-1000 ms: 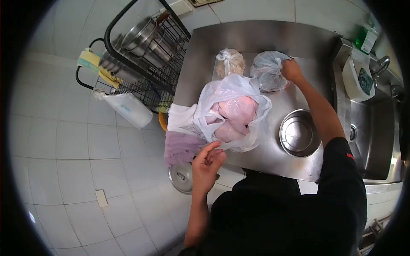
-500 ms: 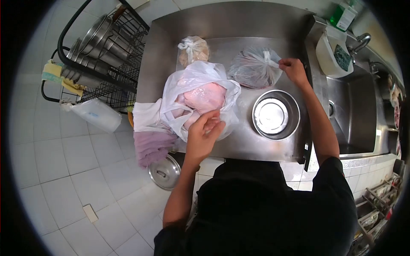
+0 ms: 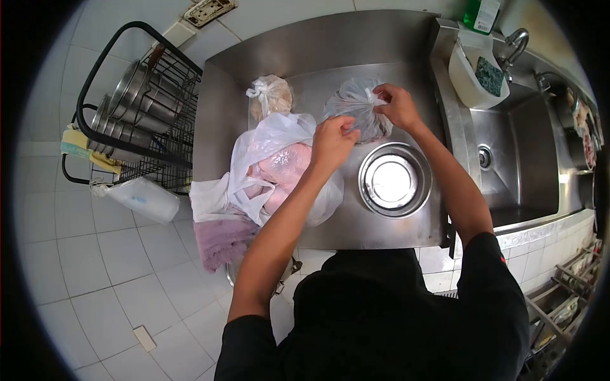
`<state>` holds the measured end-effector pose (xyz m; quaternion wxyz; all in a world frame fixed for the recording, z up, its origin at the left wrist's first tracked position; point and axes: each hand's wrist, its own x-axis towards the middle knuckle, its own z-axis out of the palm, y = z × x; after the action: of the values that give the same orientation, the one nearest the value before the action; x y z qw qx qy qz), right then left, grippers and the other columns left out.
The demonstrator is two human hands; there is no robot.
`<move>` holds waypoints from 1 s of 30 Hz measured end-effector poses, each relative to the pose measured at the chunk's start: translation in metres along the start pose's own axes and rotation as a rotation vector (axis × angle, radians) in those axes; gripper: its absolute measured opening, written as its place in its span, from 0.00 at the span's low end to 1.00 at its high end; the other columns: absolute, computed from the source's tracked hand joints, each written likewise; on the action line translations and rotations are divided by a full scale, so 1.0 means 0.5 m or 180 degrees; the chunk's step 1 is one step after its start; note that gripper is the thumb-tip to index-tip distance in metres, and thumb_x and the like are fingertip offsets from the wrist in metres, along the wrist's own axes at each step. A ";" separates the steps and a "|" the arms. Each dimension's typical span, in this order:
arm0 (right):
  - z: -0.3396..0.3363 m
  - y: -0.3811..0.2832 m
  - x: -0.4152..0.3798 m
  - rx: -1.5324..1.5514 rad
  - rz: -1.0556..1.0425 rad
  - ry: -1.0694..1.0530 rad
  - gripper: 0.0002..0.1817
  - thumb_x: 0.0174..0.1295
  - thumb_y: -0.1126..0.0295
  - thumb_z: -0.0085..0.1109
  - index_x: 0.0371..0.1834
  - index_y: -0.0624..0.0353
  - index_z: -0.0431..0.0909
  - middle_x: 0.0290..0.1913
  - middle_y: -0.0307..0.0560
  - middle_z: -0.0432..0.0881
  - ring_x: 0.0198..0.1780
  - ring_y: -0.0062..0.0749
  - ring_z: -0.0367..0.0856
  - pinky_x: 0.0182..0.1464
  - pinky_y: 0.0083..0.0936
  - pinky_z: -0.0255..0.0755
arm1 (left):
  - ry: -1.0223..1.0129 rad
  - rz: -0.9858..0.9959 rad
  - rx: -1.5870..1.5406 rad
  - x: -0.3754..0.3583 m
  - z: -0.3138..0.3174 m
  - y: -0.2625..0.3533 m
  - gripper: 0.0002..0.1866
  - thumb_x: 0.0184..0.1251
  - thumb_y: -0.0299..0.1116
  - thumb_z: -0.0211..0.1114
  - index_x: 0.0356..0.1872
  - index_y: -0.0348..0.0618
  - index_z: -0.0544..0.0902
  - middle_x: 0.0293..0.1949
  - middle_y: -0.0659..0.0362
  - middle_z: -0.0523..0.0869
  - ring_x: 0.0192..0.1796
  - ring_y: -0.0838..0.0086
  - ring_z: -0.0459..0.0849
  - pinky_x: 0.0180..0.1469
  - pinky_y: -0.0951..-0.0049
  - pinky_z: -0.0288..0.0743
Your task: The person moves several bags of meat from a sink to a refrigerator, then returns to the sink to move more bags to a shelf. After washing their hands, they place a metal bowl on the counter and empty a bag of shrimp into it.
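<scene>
A tied translucent bag (image 3: 368, 117) with dark contents lies on the steel counter. At its knot, my right hand (image 3: 397, 106) pinches the plastic. My left hand (image 3: 333, 143) is at the bag's left side, fingers curled; whether it grips any plastic cannot be made out. Below my left forearm's upper end sits an open white plastic bag (image 3: 244, 155) holding pale pink meat (image 3: 289, 166). A smaller knotted bag (image 3: 272, 98) with light brown contents is behind it. In front of the dark bag stands a round metal bowl (image 3: 394, 181).
A black wire rack (image 3: 155, 143) with metal pots is at the left. Purple and white cloths (image 3: 219, 238) hang over the counter's left edge. At the right are a sink (image 3: 521, 159), a faucet (image 3: 518, 47), a white caddy (image 3: 467, 76) with a green scourer and a green bottle (image 3: 481, 14).
My left hand has moved from the meat bag up and right to the dark bag. My right hand stays at the knot. The camera view has shifted.
</scene>
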<state>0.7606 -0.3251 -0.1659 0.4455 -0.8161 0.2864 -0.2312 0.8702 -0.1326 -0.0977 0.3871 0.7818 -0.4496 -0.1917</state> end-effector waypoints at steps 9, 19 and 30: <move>-0.014 -0.016 0.024 -0.0163 0.0361 -0.0694 0.14 0.55 0.64 0.67 0.28 0.67 0.80 0.20 0.43 0.76 0.24 0.23 0.70 0.31 0.27 0.67 | -0.0050 -0.0182 0.0396 0.084 0.128 -0.038 0.20 0.51 0.35 0.73 0.45 0.35 0.84 0.41 0.47 0.88 0.42 0.63 0.87 0.45 0.67 0.79; -0.050 -0.026 0.059 0.1049 0.0896 -0.0653 0.13 0.54 0.67 0.66 0.22 0.69 0.81 0.18 0.44 0.77 0.23 0.24 0.73 0.28 0.27 0.68 | 0.1101 -0.0011 0.0067 0.128 0.192 -0.008 0.18 0.50 0.38 0.75 0.35 0.34 0.82 0.26 0.52 0.85 0.31 0.66 0.84 0.39 0.66 0.77; -0.023 0.017 0.095 0.0645 0.0988 0.1030 0.15 0.56 0.61 0.64 0.27 0.65 0.85 0.22 0.54 0.83 0.28 0.38 0.84 0.35 0.35 0.75 | 0.1040 -0.0299 -0.0132 0.145 0.195 0.006 0.09 0.43 0.28 0.67 0.22 0.36 0.76 0.21 0.52 0.82 0.24 0.65 0.80 0.32 0.66 0.74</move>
<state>0.7857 -0.3675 -0.1615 0.5036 -0.6658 0.4513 -0.3152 0.8431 -0.2374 -0.1530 0.4617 0.8146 -0.3397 -0.0891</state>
